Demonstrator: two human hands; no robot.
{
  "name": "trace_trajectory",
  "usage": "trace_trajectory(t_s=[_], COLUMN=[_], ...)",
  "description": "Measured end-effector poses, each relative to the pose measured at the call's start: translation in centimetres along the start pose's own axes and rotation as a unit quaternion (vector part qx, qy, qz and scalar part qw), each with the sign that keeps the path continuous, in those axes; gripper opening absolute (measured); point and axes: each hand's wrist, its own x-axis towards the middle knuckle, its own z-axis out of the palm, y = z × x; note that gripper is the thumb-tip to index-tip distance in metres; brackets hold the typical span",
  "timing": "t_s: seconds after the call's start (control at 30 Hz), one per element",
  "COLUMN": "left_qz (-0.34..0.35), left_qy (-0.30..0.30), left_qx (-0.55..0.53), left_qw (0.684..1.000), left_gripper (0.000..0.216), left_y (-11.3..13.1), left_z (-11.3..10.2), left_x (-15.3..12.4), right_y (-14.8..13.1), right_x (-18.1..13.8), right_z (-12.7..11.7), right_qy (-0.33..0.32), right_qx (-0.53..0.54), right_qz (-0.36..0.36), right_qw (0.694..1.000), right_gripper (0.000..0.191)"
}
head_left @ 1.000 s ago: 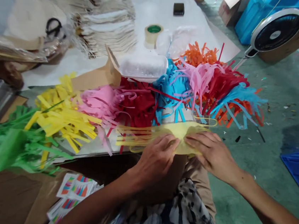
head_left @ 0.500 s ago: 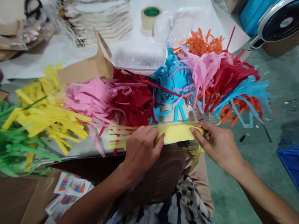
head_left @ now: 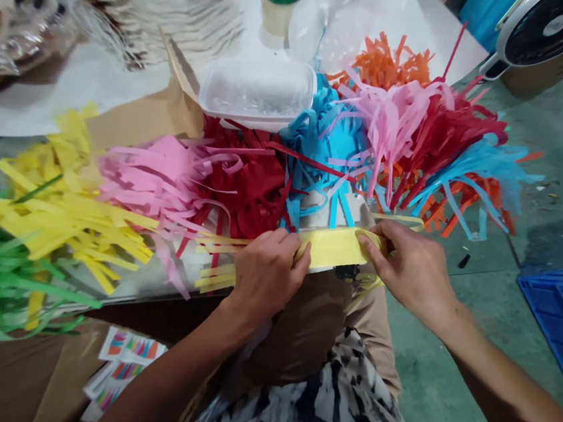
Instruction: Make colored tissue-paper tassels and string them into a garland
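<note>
A yellow fringed tissue-paper strip (head_left: 335, 247) stretches between my hands at the table's front edge. My left hand (head_left: 271, 267) is closed on its left part, thumb and fingers pinching it, and loose yellow fringe fans out beyond that hand. At the other end my right hand (head_left: 404, 261) pinches the paper between thumb and fingers, with more yellow fringe hanging below. Just behind the strip lie piles of cut fringe in red (head_left: 246, 187), blue (head_left: 337, 136) and pink (head_left: 157, 174). Yellow fringe (head_left: 72, 216) and green fringe (head_left: 6, 289) are heaped to the left.
A clear plastic box (head_left: 258, 91) and a tape roll (head_left: 281, 9) stand behind the piles. Stacked off-white bundles (head_left: 166, 11) lie at the back left. A fan (head_left: 556, 32) and a blue crate (head_left: 560, 314) are on the right. Printed cards (head_left: 122, 362) lie below the table edge.
The view has shifted slightly, moving the left-hand piles further left. My right-hand fingers have shifted a little along the yellow strip; both hands keep hold of it.
</note>
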Motion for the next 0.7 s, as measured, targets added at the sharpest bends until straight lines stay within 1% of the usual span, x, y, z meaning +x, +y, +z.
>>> trace_trajectory(t_s=[0.17, 0.33, 0.4, 0.43, 0.47, 0.5, 0.53, 0.57, 0.6, 0.63, 0.67, 0.7], left_qz=[0.001, -0.019, -0.013, 0.008, 0.047, 0.107, 0.181, 0.252, 0.309, 0.346, 0.363, 0.363], left_qy=[-0.008, -0.055, -0.032, -0.007, 0.018, 0.035, 0.036, 0.023, 0.000, -0.027, -0.052, -0.071], left_qx=[0.015, 0.034, 0.073, 0.093, 0.107, 0.110, 0.102, 0.088, 0.075, 0.066, 0.062, 0.062], left_qw=[1.000, 0.998, 0.997, 0.996, 0.993, 0.988, 0.978, 0.963, 0.948, 0.936, 0.928, 0.927], left_gripper=[0.030, 0.025, 0.018, 0.015, 0.016, 0.021, 0.027, 0.032, 0.034, 0.035, 0.034, 0.035], left_y=[0.0, 0.4, 0.7, 0.8, 0.9, 0.8, 0.7, 0.5, 0.3, 0.1, -0.1, -0.2], left_z=[0.0, -0.7, -0.9, -0.9, -0.9, -0.8, -0.8, -0.6, -0.5, -0.5, -0.4, -0.5], left_x=[0.0, 0.5, 0.6, 0.7, 0.8, 0.9, 1.0, 1.2, 1.4, 1.6, 1.8, 1.9], right_y=[-0.2, -0.2, -0.5, -0.7, -0.9, -1.1, -1.1, -1.0, -0.6, 0.1, 1.1, 2.4], right_x=[0.2, 0.4, 0.3, 0.3, 0.2, 0.2, 0.2, 0.2, 0.2, 0.3, 0.3, 0.4], right_z=[0.1, -0.1, -0.1, -0.1, -0.2, -0.3, -0.4, -0.7, -1.0, -1.5, -2.1, -2.9], right_qy=[0.003, -0.006, -0.012, -0.016, -0.019, -0.022, -0.026, -0.031, -0.035, -0.038, -0.038, -0.036], right_qx=[-0.023, -0.048, -0.055, -0.058, -0.060, -0.061, -0.061, -0.060, -0.059, -0.054, -0.047, -0.039], right_qz=[0.008, 0.007, 0.017, 0.021, 0.024, 0.024, 0.018, 0.010, 0.002, -0.004, -0.007, -0.007], right_qw=[1.000, 0.999, 0.998, 0.998, 0.998, 0.998, 0.998, 0.998, 0.998, 0.998, 0.998, 0.999], right_gripper=[0.032, 0.030, 0.028, 0.028, 0.028, 0.028, 0.027, 0.025, 0.024, 0.025, 0.028, 0.032])
